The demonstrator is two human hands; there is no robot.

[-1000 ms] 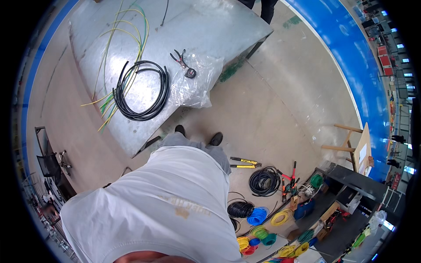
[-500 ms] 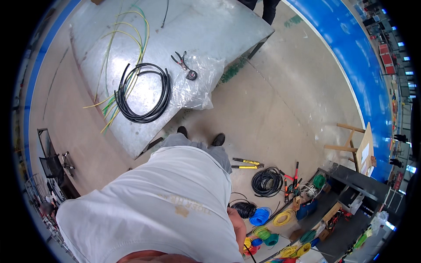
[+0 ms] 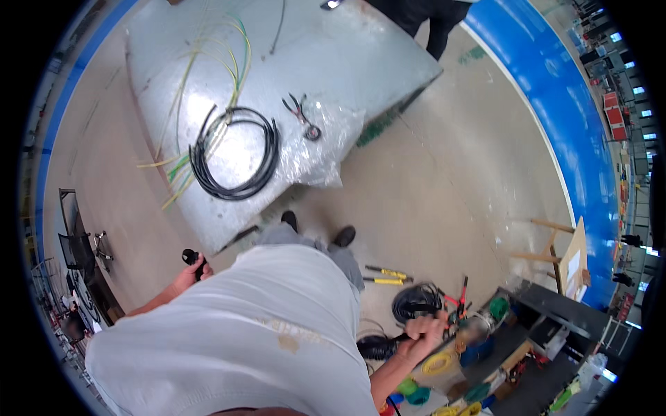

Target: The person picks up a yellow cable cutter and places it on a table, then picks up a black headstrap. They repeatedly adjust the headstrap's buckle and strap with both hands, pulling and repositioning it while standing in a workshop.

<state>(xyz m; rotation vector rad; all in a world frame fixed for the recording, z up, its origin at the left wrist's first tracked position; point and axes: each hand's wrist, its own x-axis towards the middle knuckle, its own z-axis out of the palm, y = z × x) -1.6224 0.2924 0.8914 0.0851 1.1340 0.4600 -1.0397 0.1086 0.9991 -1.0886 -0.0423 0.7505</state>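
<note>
My left hand (image 3: 187,274) is out beside my left hip, its fingers closed round a black object with a rounded end (image 3: 190,256). I cannot make out its kind. On my right, my right hand (image 3: 424,330) is raised with curled fingers, smeared by motion. It appears over the floor near a coil of black cable (image 3: 415,299), and whatever it may hold is unclear. Ahead on the metal-topped table (image 3: 347,48) lies a large loop of thick black cable (image 3: 269,163). Right of it, pliers (image 3: 297,109) and a small black roll (image 3: 313,132) rest on clear plastic sheeting (image 3: 326,159).
Yellow-green wires (image 3: 182,93) stretch across the table's left part. A person in dark trousers (image 3: 440,28) stands at its far side. Yellow-handled cutters (image 3: 387,277), a yellow wire coil (image 3: 437,362) and a dark shelf unit (image 3: 555,308) are to my right; an office chair (image 3: 78,251) is left.
Both hands have come into clearer view: the left now shows with the black object, and the right has swung up and outward. The table has shifted slightly down in view.
</note>
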